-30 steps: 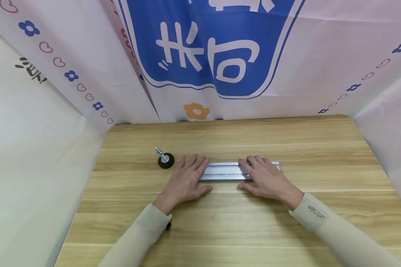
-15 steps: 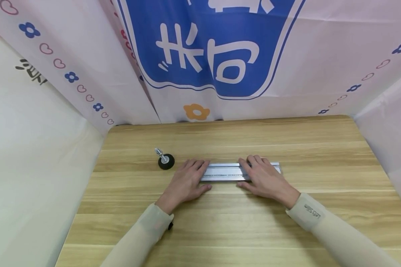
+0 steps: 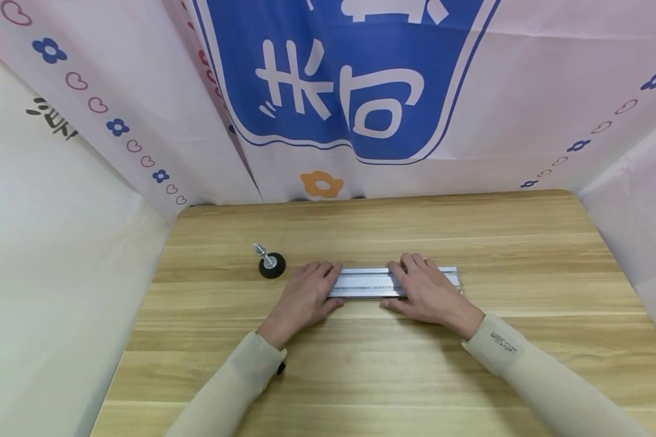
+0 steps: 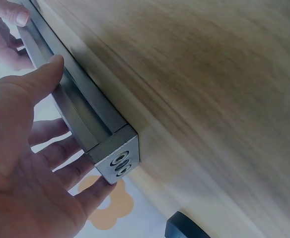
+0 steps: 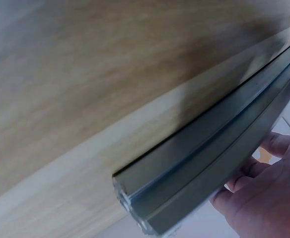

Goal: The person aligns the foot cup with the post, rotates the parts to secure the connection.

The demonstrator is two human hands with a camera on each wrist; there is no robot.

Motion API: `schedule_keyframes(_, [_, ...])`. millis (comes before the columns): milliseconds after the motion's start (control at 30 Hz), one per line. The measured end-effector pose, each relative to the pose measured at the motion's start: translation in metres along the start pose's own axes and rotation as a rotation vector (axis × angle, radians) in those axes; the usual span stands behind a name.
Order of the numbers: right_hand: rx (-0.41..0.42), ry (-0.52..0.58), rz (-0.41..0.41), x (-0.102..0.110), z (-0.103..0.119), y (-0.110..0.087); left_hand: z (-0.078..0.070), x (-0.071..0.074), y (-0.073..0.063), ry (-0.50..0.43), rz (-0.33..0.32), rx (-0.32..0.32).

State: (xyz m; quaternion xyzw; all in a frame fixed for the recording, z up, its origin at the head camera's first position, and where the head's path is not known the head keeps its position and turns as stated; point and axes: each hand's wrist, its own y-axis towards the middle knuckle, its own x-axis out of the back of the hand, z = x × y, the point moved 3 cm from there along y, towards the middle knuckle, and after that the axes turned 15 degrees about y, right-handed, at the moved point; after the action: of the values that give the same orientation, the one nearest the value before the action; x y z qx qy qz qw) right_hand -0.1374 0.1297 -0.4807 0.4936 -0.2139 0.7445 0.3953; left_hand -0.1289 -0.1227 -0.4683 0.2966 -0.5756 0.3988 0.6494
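Observation:
A silver aluminium profile point(image 3: 363, 284) with lengthwise grooves lies left to right on the table. My left hand point(image 3: 305, 294) grips its left end, thumb along the near side and fingers over the far side. In the left wrist view a square end plate point(image 4: 119, 156) with screw heads closes that end of the profile. Toward the other end, my right hand point(image 3: 426, 291) holds the profile the same way, its fingers bent over the far edge. The profile's bare right end point(image 5: 142, 213) sticks out past this hand in the right wrist view.
A levelling foot point(image 3: 271, 264) with a round black base and a threaded stud stands left of the profile, near the left fingers. Behind the wood-grain table point(image 3: 393, 364) hangs a printed cloth point(image 3: 525, 109); white sheets flank both sides.
My left fingers were spread out straight and have curled in against the profile. The right hand has shifted slightly left along it. The levelling foot stays where it was.

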Motion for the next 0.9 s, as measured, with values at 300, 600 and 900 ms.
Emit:
schedule_keyframes(300, [0.005, 0.006, 0.014, -0.004, 0.008, 0.008, 0.000, 0.001, 0.002, 0.014, 0.024, -0.001])
schedule_keyframes(600, [0.005, -0.002, 0.021, -0.008, 0.011, 0.014, 0.000, -0.001, 0.002, 0.029, 0.034, 0.003])
schedule_keyframes(900, [0.012, -0.016, 0.019, -0.009, 0.011, 0.017, 0.000, 0.000, 0.002, 0.010, 0.029, 0.006])
